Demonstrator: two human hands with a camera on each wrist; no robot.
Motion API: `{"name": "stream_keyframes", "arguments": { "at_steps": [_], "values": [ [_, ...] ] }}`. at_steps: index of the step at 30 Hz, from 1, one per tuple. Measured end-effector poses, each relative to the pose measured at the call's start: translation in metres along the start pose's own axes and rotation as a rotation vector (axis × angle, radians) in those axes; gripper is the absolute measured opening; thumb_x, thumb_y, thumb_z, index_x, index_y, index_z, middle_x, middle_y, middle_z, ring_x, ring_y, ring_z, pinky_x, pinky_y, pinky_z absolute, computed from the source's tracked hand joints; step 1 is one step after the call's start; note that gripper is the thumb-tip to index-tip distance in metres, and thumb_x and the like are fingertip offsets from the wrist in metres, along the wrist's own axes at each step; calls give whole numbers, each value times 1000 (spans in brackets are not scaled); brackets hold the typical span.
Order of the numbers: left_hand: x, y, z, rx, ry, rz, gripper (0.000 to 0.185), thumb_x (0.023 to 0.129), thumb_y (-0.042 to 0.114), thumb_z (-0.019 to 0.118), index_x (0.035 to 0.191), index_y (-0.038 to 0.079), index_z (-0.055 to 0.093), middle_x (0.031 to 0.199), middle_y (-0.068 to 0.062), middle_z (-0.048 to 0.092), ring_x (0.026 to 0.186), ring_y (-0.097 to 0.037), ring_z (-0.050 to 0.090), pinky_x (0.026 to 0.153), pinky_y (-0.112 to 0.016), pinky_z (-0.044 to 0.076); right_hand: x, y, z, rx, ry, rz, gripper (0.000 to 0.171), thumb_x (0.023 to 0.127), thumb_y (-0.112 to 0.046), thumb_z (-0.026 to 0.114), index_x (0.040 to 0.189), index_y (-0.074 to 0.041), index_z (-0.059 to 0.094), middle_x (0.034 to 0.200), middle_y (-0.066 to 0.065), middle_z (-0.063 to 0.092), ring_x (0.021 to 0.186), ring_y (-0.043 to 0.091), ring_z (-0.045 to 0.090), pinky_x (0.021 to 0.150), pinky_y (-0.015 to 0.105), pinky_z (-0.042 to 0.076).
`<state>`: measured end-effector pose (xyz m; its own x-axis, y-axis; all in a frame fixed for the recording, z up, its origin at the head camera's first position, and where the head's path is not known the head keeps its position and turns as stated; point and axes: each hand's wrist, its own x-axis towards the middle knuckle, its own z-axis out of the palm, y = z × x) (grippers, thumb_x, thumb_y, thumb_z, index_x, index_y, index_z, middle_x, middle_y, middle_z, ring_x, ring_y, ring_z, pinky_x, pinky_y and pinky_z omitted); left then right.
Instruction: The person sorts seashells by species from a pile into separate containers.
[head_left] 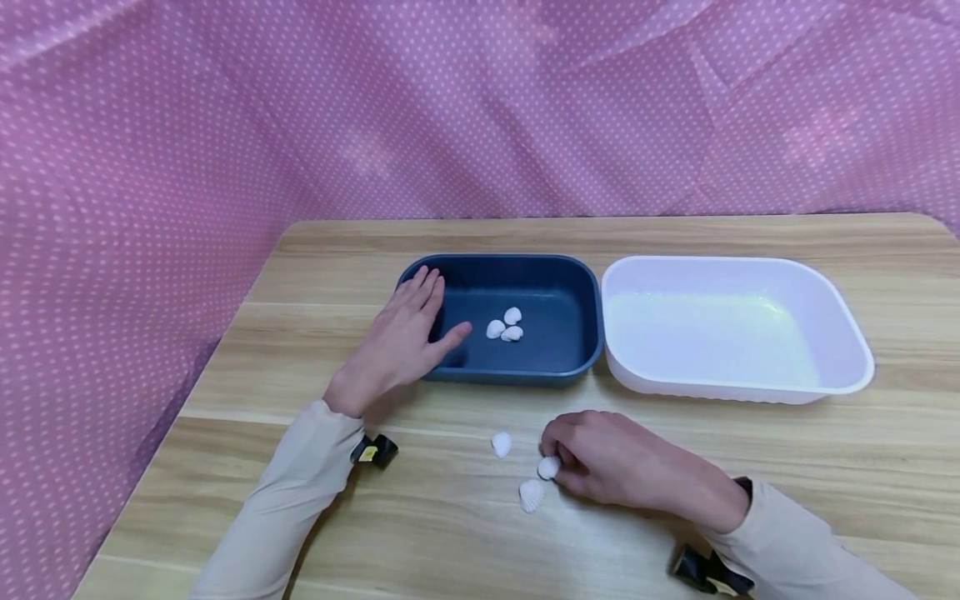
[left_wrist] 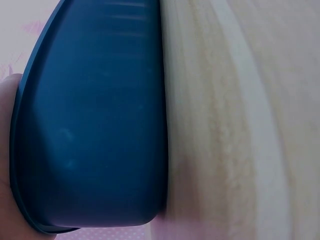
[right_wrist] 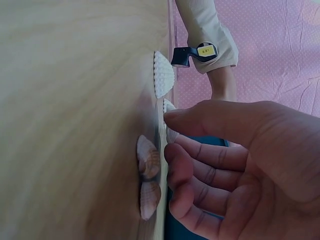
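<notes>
My left hand (head_left: 401, 337) lies over the left end of a dark blue tray (head_left: 510, 377), fingers straight, the thumb reaching over its inside. Three small white seashells (head_left: 512, 333) lie together on the tray's floor. In front of it, my right hand (head_left: 622, 462) pinches a small white seashell (head_left: 549, 467) between thumb and fingertips at the tabletop. Close by are a ribbed seashell (head_left: 532, 496) and a smaller seashell (head_left: 501, 444). The right wrist view shows two brownish seashells (right_wrist: 148, 157) beside the fingers; the hand hides them from the head view.
A white tray (head_left: 738, 390) stands right of the blue one, their rims nearly touching. Both are on a wood-grain table (head_left: 315, 258). A pink dotted cloth (head_left: 480, 108) hangs behind the table and along its left side.
</notes>
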<state>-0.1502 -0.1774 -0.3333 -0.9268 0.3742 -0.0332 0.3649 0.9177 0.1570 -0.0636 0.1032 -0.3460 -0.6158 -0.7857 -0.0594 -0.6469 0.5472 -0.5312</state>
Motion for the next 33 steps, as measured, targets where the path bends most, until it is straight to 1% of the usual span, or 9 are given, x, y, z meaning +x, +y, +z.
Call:
{"name": "stream_keyframes", "arguments": {
  "at_steps": [8,12,16,22,24,27,28,30,33],
  "values": [
    [-1,-1,0,-24,14,34,82,99,62,16,152,-1,14,161,-13,6,148,-23,-2,119,-36,1,1,-2,-1,-19,6,1,13,81,-8,73,87,-16,64,75,-11,51,67,3,47,58,19,41],
    [-1,-2,0,-23,17,45,79,101,58,16,152,-1,13,161,-14,6,148,-24,-3,119,-37,1,2,-3,-4,-11,23,-3,15,81,-9,74,88,-17,64,72,-12,49,64,1,46,56,18,41],
    [-1,-2,1,-28,15,42,77,102,56,17,152,-1,12,161,-14,6,148,-24,-4,119,-38,1,3,-7,-8,-2,39,-5,14,82,-11,75,89,-17,64,71,-12,49,61,0,45,55,18,41],
    [-2,-3,0,-26,2,44,75,102,54,17,153,-1,11,161,-13,5,148,-23,-6,119,-37,1,6,-12,-15,27,38,-6,13,84,-12,74,93,-14,65,77,-11,54,64,0,48,58,18,44],
    [-2,-3,0,-23,-2,47,74,103,54,17,153,0,10,161,-13,5,148,-23,-6,119,-37,1,6,-15,-17,42,39,2,11,85,-12,73,92,-15,65,77,-10,55,60,-1,49,56,18,45],
    [-2,-3,0,-19,-10,49,73,103,53,17,153,0,10,161,-13,4,148,-22,-6,119,-37,1,8,-18,-22,93,41,46,10,86,-11,70,92,-14,63,79,-9,56,49,-4,50,51,18,46],
    [-2,-3,0,-17,-12,51,73,103,53,17,153,0,9,161,-13,4,148,-22,-6,119,-37,1,8,-18,-24,100,50,56,10,86,-10,70,92,-14,63,79,-8,57,47,-5,50,50,18,47],
    [-2,-4,0,-12,-16,55,74,103,53,17,153,-1,10,161,-14,5,148,-23,-6,119,-37,1,10,-18,-28,64,99,45,12,85,-10,71,94,-13,64,81,-8,58,48,-4,51,52,18,47],
    [0,-3,-1,-6,-19,60,75,102,55,16,153,-1,11,161,-14,5,147,-23,-6,119,-36,0,14,-15,-34,-55,205,4,14,83,-10,73,95,-10,66,81,-6,60,60,-1,53,57,18,48]
  ]
}}
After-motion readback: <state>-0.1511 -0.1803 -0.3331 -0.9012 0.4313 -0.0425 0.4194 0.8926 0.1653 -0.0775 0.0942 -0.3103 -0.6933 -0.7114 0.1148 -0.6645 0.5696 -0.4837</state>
